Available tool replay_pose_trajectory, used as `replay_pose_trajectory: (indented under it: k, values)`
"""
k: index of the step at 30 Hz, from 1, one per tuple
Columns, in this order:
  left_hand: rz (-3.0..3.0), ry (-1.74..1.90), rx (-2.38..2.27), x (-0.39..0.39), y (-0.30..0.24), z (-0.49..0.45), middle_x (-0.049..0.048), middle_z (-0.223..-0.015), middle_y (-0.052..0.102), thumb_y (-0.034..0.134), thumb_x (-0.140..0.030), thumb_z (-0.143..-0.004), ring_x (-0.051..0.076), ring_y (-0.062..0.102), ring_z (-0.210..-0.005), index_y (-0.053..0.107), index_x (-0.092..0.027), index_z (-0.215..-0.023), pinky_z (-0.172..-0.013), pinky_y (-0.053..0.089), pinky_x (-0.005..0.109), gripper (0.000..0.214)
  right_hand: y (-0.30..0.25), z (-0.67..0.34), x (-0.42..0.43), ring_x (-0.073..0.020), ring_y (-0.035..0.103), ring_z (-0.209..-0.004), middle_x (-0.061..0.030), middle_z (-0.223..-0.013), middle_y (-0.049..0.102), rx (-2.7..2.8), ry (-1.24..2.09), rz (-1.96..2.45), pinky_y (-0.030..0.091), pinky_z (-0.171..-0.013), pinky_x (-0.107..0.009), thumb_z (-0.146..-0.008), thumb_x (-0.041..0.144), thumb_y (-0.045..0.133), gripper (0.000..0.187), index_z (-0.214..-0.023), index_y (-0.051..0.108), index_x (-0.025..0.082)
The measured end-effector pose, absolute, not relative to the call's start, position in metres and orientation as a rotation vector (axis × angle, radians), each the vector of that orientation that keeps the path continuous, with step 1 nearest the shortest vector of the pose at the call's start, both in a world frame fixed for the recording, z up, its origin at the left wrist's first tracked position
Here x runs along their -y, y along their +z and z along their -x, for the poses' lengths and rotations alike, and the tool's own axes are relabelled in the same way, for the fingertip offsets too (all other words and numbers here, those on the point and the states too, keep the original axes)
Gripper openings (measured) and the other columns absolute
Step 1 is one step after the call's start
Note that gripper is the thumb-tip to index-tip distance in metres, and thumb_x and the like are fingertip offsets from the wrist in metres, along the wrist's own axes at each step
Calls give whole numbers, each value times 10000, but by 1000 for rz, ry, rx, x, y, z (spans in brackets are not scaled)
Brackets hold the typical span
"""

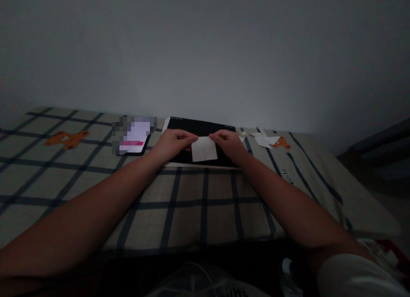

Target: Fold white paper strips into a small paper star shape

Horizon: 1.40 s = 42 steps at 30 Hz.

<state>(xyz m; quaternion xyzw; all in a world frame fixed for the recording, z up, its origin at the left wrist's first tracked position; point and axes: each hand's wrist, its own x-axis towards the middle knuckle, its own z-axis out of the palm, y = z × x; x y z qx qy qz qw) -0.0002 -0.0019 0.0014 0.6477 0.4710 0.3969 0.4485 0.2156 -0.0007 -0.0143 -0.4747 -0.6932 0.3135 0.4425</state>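
Observation:
Between my two hands is a small white sheet of paper point(204, 149) with a faint crease down it. My left hand point(179, 142) pinches its upper left corner between thumb and fingers. At the upper right corner, my right hand point(226, 141) pinches it in the same way. Beneath the paper lies a black-covered notebook point(200, 126) with white pages showing along its edges. Both wrists rest over or near the notebook's sides, partly hiding it.
A phone with a lit screen point(136, 135) lies left of the notebook. Folded white paper pieces point(265, 140) lie to the right. A checked cloth point(188, 188) with bear prints covers the surface, which meets a grey wall point(205, 53) at the back.

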Motion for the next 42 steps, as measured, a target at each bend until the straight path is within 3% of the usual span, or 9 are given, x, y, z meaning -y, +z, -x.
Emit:
replay_pose_trajectory:
  k: [6,16,23,32,38,42]
  values:
    - [-1699,1045,-1233,-2,0,5,52,-777,717,694,-391,-771,142,629,-660,726,-153,-827,-622,527,260,247,-18,-213,-1,-159,614,-795,-41,-907,712,1624,1059,1088,484,-740,-313,-757,458,695,343,-971,706,191]
    - [-1742,1119,-1254,-2,-3,3,57,-844,718,682,-400,-763,161,640,-733,718,-162,-950,-658,511,268,304,-23,-218,-6,-116,535,-595,12,-645,614,1786,1084,1122,417,-571,-262,-753,413,699,248,-755,664,167]
    - [-1865,1052,-1325,1,0,5,57,-834,733,651,-418,-787,182,640,-761,740,-175,-848,-673,488,273,266,-21,-216,-4,-125,603,-665,-20,-796,700,1713,1183,1077,497,-643,-282,-738,394,730,292,-935,701,180]
    - [-1733,1166,-1354,2,0,4,47,-822,730,659,-399,-777,164,622,-717,735,-172,-841,-644,480,260,248,-18,-215,-3,-123,620,-621,-12,-705,676,1746,1149,1090,511,-622,-277,-765,345,700,193,-827,667,165]
    - [-1680,1054,-1337,-2,-5,5,46,-777,721,676,-393,-744,159,618,-652,739,-166,-847,-594,492,260,257,-18,-214,-2,-114,615,-613,9,-754,657,1675,1148,1034,511,-608,-267,-767,290,663,230,-966,630,181]
    - [-1678,1042,-1303,-4,-5,6,57,-783,722,683,-406,-742,156,618,-641,743,-163,-863,-589,495,262,278,-17,-216,-2,-118,609,-607,6,-719,652,1707,1123,1063,501,-608,-270,-789,279,638,179,-934,621,175]
